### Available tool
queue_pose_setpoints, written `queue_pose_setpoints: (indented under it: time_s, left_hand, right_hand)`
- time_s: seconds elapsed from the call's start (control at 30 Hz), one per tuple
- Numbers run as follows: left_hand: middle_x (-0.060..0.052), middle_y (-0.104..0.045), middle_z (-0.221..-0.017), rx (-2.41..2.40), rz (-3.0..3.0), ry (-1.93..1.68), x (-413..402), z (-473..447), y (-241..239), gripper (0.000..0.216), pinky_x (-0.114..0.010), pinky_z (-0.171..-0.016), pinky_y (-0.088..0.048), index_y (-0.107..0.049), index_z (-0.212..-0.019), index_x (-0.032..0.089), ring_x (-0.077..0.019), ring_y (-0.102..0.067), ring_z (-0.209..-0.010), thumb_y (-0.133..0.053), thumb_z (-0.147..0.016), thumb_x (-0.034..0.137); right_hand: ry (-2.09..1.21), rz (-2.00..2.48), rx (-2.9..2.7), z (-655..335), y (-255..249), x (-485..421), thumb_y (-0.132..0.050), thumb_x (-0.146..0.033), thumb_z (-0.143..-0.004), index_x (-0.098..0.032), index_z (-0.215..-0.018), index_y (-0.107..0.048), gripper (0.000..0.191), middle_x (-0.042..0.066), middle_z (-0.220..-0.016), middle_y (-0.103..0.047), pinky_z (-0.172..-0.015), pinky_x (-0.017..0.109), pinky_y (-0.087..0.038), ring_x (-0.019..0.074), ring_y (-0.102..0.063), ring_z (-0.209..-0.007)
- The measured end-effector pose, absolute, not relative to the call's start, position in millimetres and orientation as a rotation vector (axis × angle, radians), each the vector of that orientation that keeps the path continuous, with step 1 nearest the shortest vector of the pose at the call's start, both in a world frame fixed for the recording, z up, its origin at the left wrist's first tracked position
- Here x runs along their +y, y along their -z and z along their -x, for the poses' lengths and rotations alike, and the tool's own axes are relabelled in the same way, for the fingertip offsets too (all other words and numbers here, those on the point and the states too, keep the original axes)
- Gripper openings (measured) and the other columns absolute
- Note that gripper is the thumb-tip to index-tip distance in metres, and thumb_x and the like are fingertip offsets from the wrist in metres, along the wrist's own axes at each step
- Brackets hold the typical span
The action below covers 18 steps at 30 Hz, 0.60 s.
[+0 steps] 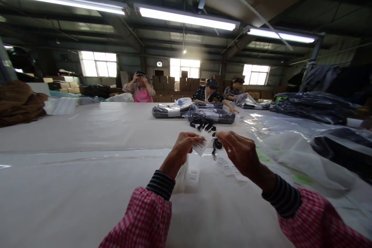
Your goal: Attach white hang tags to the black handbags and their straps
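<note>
Our left hand pinches a white tag; at its three o'clock our right hand grips a black piece.

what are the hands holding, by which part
The left hand pinches a small white tag by its edge. The right hand pinches a small dark object by its top; what it is cannot be told.

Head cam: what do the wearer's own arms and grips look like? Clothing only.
Both arms wear pink-and-white checked sleeves, left sleeve, right sleeve, gathered at the wrist end. Dark knit cuffs with thin pale stripes stick out beneath: left cuff, right cuff. Left grip and right grip are bare hands, no gloves; no watch shows.
</note>
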State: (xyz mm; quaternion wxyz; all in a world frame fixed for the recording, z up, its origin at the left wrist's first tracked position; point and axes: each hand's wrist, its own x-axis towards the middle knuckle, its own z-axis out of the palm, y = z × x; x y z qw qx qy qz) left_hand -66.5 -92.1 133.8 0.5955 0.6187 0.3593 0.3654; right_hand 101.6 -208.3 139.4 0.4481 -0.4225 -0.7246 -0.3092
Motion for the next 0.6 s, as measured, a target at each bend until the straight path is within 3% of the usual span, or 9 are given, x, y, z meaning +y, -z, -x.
queue_pose_setpoints:
  time_s: [0.33, 0.6]
  left_hand:
    - [-0.001, -0.057, -0.062, 0.623, -1.403, -0.813, -91.2, 71.3, -131.8, 0.032, -0.026, -0.054, -0.025, -0.071, -0.074, 0.012, -0.0094, -0.044, -0.055, -0.081, -0.067, 0.042]
    - [0.003, -0.052, -0.061, 0.595, -1.257, -0.786, -96.6, 74.8, -134.6, 0.042, -0.023, -0.052, -0.027, -0.061, -0.066, 0.016, -0.0083, -0.043, -0.054, -0.091, -0.053, 0.041]
  right_hand:
    - [0.916, 0.947, -1.981, -81.8, -123.4, -192.0, -0.049, -0.008, -0.100, -0.016, -0.108, -0.065, 0.019, 0.007, -0.087, -0.073, -0.068, 0.029, -0.051, 0.0173, -0.066, -0.076]
    - [0.954, 0.878, -2.051, -81.3, -122.8, -190.1, -0.048, -0.010, -0.100, -0.016, -0.107, -0.066, 0.020, 0.007, -0.089, -0.073, -0.071, 0.031, -0.054, 0.0187, -0.067, -0.082]
